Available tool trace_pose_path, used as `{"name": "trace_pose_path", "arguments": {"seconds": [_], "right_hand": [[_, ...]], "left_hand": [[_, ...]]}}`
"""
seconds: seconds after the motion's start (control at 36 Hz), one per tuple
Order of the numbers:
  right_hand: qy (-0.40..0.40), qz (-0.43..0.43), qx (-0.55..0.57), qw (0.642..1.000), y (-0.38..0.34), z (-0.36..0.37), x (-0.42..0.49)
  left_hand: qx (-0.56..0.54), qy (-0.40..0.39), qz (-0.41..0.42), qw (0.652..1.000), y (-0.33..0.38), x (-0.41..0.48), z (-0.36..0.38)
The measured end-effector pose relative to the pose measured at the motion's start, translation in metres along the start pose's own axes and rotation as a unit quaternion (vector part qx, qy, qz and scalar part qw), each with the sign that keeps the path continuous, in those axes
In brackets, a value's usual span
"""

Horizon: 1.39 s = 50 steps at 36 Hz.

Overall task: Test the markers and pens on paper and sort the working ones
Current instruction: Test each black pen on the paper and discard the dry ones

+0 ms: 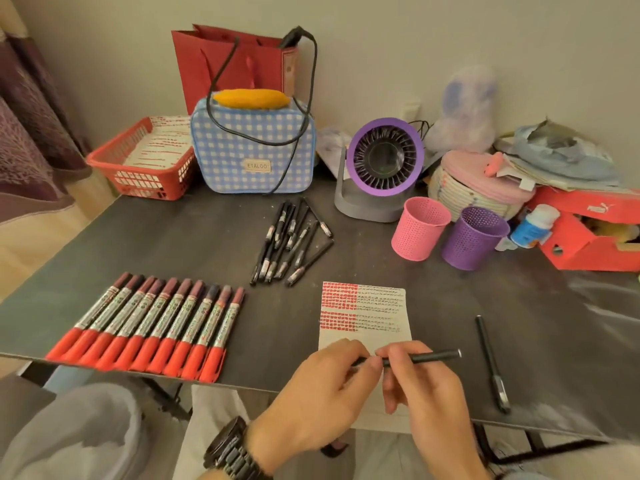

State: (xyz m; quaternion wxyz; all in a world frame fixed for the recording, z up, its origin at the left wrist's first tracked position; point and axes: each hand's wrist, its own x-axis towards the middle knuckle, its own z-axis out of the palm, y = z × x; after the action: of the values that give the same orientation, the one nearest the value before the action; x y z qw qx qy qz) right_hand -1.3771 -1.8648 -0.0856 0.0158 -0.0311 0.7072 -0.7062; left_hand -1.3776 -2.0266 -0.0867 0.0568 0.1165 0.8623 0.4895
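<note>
table (207, 230) is carrying everything | red markers (149, 323) are lying in a row at its front left | paper (374, 306) is lying front centre, black pen pile (294, 240) beyond it | left hand (311, 393) and right hand (426, 393) are both pinching the held pen (426, 356) level over the paper | spare pen (490, 362) is lying to the right

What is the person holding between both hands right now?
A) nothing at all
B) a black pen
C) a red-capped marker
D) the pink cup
B: the left hand and the right hand both pinch one black pen, held level over the near end of the paper.
</note>
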Motion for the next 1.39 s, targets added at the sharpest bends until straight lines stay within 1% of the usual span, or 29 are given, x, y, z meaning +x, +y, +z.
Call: {"name": "trace_pose_path", "arguments": {"seconds": [0.06,0.19,0.31,0.42,0.5,0.53,0.58,0.67,0.72,0.78,0.83,0.92,0.97,1.06,1.17,1.25,1.39], "right_hand": [[-0.005,-0.012,-0.016,1.0,-0.001,0.004,-0.001],[-0.024,-0.027,-0.026,0.999,-0.003,0.005,-0.003],[-0.037,-0.04,-0.034,0.998,-0.006,0.004,-0.004],[-0.043,-0.072,-0.057,0.995,-0.011,-0.003,-0.003],[-0.061,-0.087,-0.073,0.992,-0.014,-0.006,0.001],[-0.055,-0.088,-0.072,0.992,-0.015,-0.007,0.003],[-0.006,-0.092,-0.056,0.994,-0.015,-0.011,0.011],[0.09,-0.096,-0.028,0.991,-0.012,-0.02,0.025],[0.125,-0.079,-0.007,0.989,-0.01,-0.024,0.035],[0.13,-0.041,0.032,0.99,-0.005,-0.024,0.045],[0.107,0.005,0.059,0.992,-0.001,-0.022,0.055],[0.074,0.046,0.015,0.996,0.006,-0.014,0.069],[0.074,0.053,-0.021,0.996,0.011,-0.009,0.077],[0.08,0.046,-0.063,0.994,0.018,-0.003,0.085],[0.112,0.022,-0.132,0.985,0.026,0.001,0.087],[0.125,0.008,-0.15,0.981,0.032,0.002,0.085],[0.123,-0.007,-0.175,0.977,0.039,0.0,0.086]], "left_hand": [[0.01,-0.004,0.002,1.0,-0.001,-0.002,0.0],[-0.025,0.001,0.007,1.0,-0.002,-0.008,0.0],[-0.033,-0.02,0.017,0.999,-0.003,-0.008,-0.002],[-0.059,-0.025,0.009,0.998,-0.007,-0.006,-0.001],[-0.03,-0.032,0.011,0.999,-0.013,-0.004,-0.001],[-0.004,-0.029,0.01,1.0,-0.016,-0.003,-0.001],[0.064,-0.001,0.011,0.998,-0.023,-0.002,-0.001],[0.159,0.08,0.027,0.984,-0.035,0.002,-0.004],[0.204,0.125,0.051,0.97,-0.042,0.006,-0.009],[0.218,0.143,0.063,0.963,-0.049,0.014,-0.014],[0.211,0.139,0.062,0.965,-0.054,0.022,-0.017],[0.204,0.119,0.058,0.97,-0.062,0.031,-0.016],[0.21,0.105,0.068,0.97,-0.065,0.033,-0.015],[0.225,0.086,0.083,0.967,-0.068,0.032,-0.014],[0.227,0.074,0.06,0.969,-0.067,0.029,-0.016],[0.222,0.072,0.039,0.972,-0.065,0.03,-0.017],[0.205,0.084,0.025,0.975,-0.064,0.032,-0.016]]}}
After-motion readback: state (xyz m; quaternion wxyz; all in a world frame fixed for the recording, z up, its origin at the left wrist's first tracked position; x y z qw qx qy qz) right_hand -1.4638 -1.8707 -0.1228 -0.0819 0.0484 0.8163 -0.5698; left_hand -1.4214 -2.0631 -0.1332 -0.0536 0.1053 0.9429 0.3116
